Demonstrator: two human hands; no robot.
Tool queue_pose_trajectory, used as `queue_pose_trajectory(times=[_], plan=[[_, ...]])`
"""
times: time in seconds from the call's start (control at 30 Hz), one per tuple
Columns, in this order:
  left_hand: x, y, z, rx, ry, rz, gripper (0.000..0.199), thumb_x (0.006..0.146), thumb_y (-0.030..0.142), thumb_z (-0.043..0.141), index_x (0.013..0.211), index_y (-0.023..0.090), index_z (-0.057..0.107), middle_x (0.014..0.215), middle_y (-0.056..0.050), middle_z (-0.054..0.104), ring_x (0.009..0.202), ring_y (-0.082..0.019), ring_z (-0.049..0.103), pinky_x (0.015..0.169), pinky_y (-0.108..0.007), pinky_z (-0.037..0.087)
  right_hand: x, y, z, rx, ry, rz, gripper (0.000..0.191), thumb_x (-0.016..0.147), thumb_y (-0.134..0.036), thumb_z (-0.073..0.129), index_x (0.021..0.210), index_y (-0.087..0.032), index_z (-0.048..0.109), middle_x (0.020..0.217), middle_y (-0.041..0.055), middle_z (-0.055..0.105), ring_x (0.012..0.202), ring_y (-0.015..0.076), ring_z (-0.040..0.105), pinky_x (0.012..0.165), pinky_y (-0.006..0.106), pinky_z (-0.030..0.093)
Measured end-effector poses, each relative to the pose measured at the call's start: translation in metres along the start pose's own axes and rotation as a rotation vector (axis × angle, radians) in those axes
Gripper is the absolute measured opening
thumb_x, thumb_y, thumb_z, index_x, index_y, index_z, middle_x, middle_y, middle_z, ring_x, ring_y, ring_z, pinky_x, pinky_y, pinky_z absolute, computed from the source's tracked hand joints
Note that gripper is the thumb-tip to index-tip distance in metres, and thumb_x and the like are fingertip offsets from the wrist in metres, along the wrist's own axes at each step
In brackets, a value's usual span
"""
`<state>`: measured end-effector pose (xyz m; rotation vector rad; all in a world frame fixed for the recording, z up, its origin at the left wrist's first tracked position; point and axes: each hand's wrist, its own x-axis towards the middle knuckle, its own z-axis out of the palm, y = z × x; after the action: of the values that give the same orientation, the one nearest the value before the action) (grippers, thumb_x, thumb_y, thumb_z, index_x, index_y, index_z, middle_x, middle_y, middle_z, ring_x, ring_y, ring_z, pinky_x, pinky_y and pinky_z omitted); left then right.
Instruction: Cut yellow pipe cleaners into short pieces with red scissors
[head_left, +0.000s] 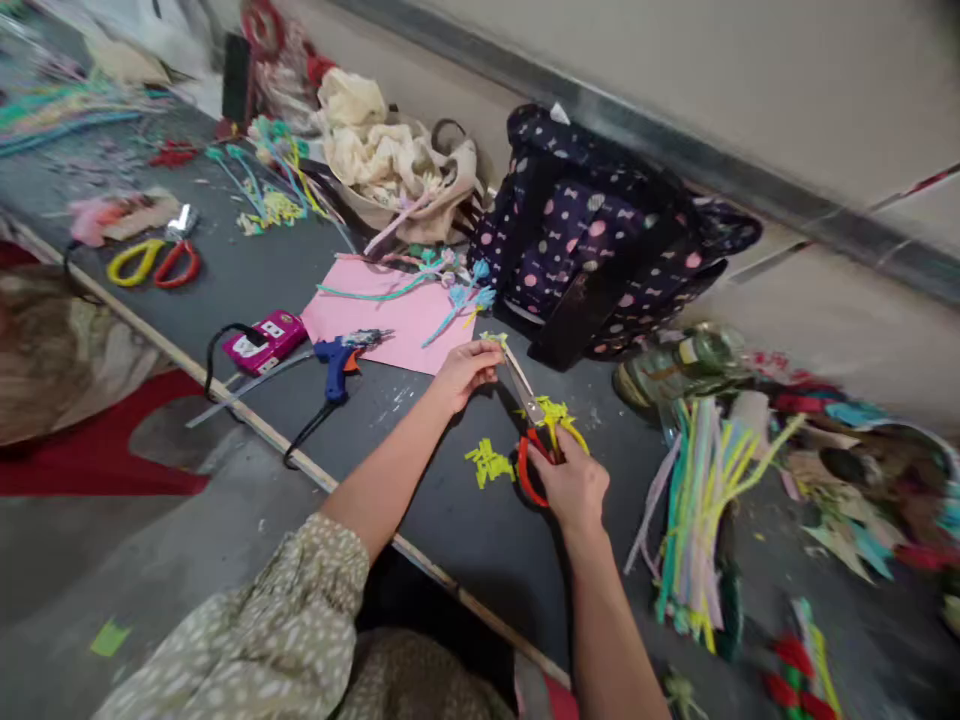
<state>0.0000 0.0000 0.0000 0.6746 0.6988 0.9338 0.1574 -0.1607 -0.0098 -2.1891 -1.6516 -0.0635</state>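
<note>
My left hand (471,372) pinches a small pale yellow-green piece (495,340) between thumb and fingertips. My right hand (571,482) is closed round the handles of scissors (532,408), one orange loop and one yellow. The blades point up and to the left, reaching the piece at my left fingertips; whether they touch it is too small to tell. Short yellow-green strips (491,463) lie left of the handles, and more strips (553,410) lie beside the scissors' pivot. Behind my left hand is a pink sheet (405,335) with blue and green fuzzy stems on it.
A blue glue gun (341,360), a magenta box (266,340) and second scissors (176,262) lie to the left. A dark patterned bag (592,230) stands behind. At the right are a glass jar (679,365) and bundled fuzzy stems (697,510). The table edge (442,575) runs diagonally in front.
</note>
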Motion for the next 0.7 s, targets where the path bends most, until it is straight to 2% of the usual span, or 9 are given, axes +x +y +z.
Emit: queue_pose_trajectory(times=[0.37, 0.7], plan=[[-0.0032, 0.0041, 0.0022, -0.015, -0.009, -0.005, 0.020, 0.060, 0.016, 0.073, 0.077, 0.013, 0.062, 0.065, 0.002, 0.061, 0.048, -0.004, 0.046, 0.055, -0.021, 0.044, -0.0022, 0.0006, -0.0006, 0.107, -0.042, 0.049, 0.053, 0.075, -0.065, 0.051, 0.101, -0.020, 0.065, 0.062, -0.0007, 0.061, 0.055, 0.0130, 0.053, 0.054, 0.023, 0.035], [-0.0034, 0.0042, 0.0023, -0.005, -0.009, -0.022, 0.021, 0.060, 0.016, 0.074, 0.077, 0.013, 0.063, 0.067, 0.000, 0.064, 0.048, -0.004, 0.047, 0.055, -0.021, 0.045, 0.0002, -0.0015, -0.0041, 0.088, -0.065, 0.055, 0.051, 0.077, -0.065, 0.048, 0.096, -0.021, 0.066, 0.067, 0.0007, 0.063, 0.057, 0.0132, 0.054, 0.056, 0.023, 0.033]])
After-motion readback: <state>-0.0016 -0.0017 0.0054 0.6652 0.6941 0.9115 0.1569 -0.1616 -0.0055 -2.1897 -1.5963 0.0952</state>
